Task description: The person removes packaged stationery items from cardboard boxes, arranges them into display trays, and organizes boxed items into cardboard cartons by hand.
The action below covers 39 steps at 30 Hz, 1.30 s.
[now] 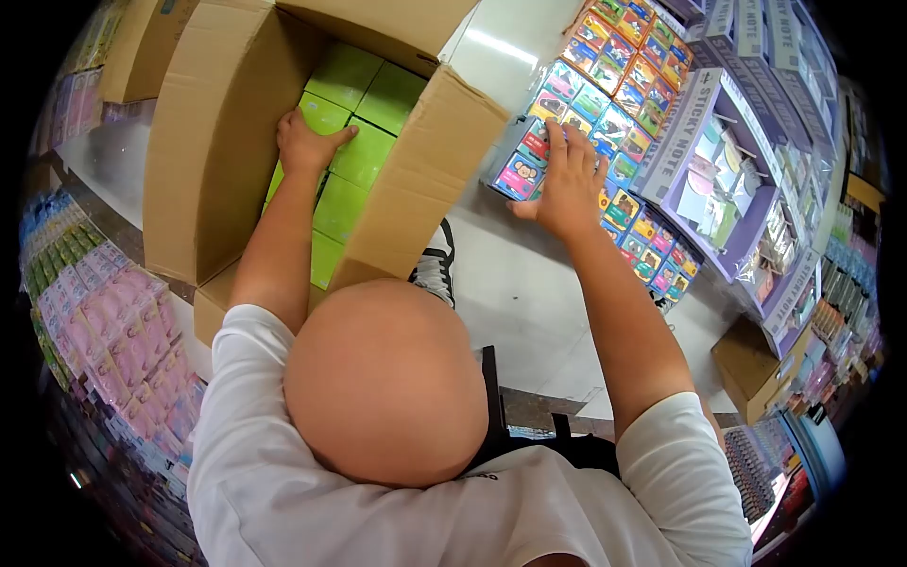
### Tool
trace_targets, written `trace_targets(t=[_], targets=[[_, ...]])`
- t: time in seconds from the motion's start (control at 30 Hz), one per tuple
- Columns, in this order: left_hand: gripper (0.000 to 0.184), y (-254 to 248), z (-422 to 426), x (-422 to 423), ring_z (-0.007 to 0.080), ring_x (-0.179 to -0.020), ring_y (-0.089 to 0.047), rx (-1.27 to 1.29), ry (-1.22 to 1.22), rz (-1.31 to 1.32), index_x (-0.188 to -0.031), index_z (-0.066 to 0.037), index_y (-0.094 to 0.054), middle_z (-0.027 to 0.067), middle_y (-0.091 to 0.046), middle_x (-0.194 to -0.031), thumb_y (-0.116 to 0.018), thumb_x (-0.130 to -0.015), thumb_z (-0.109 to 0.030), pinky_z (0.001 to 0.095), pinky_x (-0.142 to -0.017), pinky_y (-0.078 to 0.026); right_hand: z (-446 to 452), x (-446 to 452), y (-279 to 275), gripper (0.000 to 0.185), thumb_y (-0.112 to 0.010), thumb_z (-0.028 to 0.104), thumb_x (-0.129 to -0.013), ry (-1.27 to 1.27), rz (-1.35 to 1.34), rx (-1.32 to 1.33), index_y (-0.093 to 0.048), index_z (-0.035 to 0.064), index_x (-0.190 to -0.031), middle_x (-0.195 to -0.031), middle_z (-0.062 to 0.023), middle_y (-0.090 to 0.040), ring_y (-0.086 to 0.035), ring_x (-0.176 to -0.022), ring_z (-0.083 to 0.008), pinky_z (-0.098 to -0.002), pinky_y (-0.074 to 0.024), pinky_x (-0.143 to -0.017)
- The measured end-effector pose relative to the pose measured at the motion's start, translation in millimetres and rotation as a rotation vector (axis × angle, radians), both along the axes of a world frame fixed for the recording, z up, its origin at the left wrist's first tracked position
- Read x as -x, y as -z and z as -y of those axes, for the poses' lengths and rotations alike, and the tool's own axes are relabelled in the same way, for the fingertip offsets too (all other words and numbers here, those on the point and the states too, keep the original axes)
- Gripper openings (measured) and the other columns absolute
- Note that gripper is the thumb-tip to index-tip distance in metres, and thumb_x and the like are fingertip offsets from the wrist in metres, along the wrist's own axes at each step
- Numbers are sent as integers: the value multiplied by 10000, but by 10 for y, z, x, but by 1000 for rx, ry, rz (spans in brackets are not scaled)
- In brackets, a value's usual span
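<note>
My left hand [307, 146] reaches into an open cardboard carton [203, 142] and rests on the light green boxes [345, 208] packed inside. Its thumb stretches to the right, apart from the fingers, whose tips are partly hidden. My right hand [565, 184] is spread over the near left end of a row of shrink-wrapped packs of colourful picture boxes [595, 99]. Its fingers lie over a pack with a monkey picture [520, 176], with the thumb near that pack's lower edge. I see no pack lifted in either hand.
Purple "STICKY NOTE" display boxes [694, 142] stand right of the packs. Pink packaged goods [118, 326] are stacked at the left. Another carton [142, 52] is at the upper left, and a small brown box [756, 364] sits at the right. My shoe [435, 265] is beside the carton on the pale floor [510, 312].
</note>
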<state>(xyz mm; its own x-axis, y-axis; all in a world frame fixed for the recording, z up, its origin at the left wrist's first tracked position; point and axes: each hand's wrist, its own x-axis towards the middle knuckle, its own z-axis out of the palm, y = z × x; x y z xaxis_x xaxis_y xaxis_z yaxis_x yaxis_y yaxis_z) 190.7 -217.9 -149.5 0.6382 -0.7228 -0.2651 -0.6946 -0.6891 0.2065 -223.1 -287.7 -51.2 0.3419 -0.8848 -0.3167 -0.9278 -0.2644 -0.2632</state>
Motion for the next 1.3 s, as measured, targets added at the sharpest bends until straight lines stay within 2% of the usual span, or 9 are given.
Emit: trace_targets(t=[0.37, 0.47, 0.53, 0.63, 0.93, 1.0, 1.03, 1.17, 1.3], targets=[[1054, -220, -4, -442, 306, -1420, -490, -160, 166, -86, -1571, -24, -413, 184, -461, -1570, -884, -721, -430, 402, -1150, -437, -8, -17, 20, 1379, -1005, 418, -470, -22, 43, 44, -277, 172, -1616, -1590, -150, -351, -319, -1496, -371, -652, -235, -1200], [968, -288, 57, -530, 282, -1303, -593, -126, 126, -441, -1562, -35, -428, 176, -574, -1466, -867, -761, -356, 414, -1080, -491, -13, 66, 139, 1369, -1001, 446, -487, -32, 41, 57, -281, 174, -1620, -1607, -160, -348, -317, -1503, -380, -661, -246, -1198], [827, 318, 18, -859, 263, -1130, -678, -48, 128, -573, -1486, -32, -495, 157, -707, -1252, -856, -787, -286, 409, -988, -540, 4, 76, 109, 1362, -986, 495, -514, -22, 19, 24, -269, 183, -1628, -1627, -164, -335, -291, -1528, -380, -674, -214, -1216], [814, 274, 151, -705, 246, -1118, -680, -45, -13, -753, -1449, -31, -510, 145, -691, -1277, -915, -774, -238, 400, -960, -563, 2, 93, 129, 1357, -976, 527, -534, -17, 39, -16, -256, 188, -1632, -1641, -163, -320, -262, -1550, -382, -679, -178, -1236], [896, 655, 135, -737, 289, -1118, -681, 40, 194, -655, -1364, 35, -531, 166, -676, -1291, -990, -682, -320, 460, -983, -549, 26, 72, -39, 1334, -986, 480, -544, 1, 50, -34, -254, 187, -1619, -1605, -147, -346, -288, -1526, -377, -662, -207, -1233], [940, 783, -31, -750, 332, -1165, -671, 89, 156, -271, -1373, -24, -547, 175, -672, -1319, -1001, -628, -373, 507, -1003, -534, 73, 74, -36, 1340, -989, 473, -538, 8, 16, -51, -259, 186, -1624, -1599, -151, -354, -296, -1523, -376, -668, -205, -1229], [961, -56, 144, -130, 373, -1219, -650, -101, 22, -68, -1374, -104, -578, 168, -683, -1322, -1001, -576, -432, 540, -1014, -523, 55, 51, 0, 1343, -991, 470, -535, 1, 15, -74, -262, 185, -1626, -1597, -154, -359, -300, -1522, -376, -671, -204, -1228], [785, -445, 1, 294, 393, -1168, -659, -33, 98, 184, -1317, -153, -632, 141, -703, -1225, -967, -623, -302, 582, -924, -529, -8, 53, 121, 1328, -979, 490, -516, -11, 34, 46, -297, 174, -1611, -1582, -137, -390, -324, -1508, -358, -701, -203, -1213], [763, -613, -242, 539, 337, -1279, -512, 59, 242, 236, -1424, -153, -527, 80, -553, -1310, -872, -747, -213, 565, -1022, -384, -3, 19, 76, 1387, -1009, 401, -452, -11, 67, 59, -286, 175, -1614, -1572, -128, -388, -361, -1474, -351, -649, -241, -1183]])
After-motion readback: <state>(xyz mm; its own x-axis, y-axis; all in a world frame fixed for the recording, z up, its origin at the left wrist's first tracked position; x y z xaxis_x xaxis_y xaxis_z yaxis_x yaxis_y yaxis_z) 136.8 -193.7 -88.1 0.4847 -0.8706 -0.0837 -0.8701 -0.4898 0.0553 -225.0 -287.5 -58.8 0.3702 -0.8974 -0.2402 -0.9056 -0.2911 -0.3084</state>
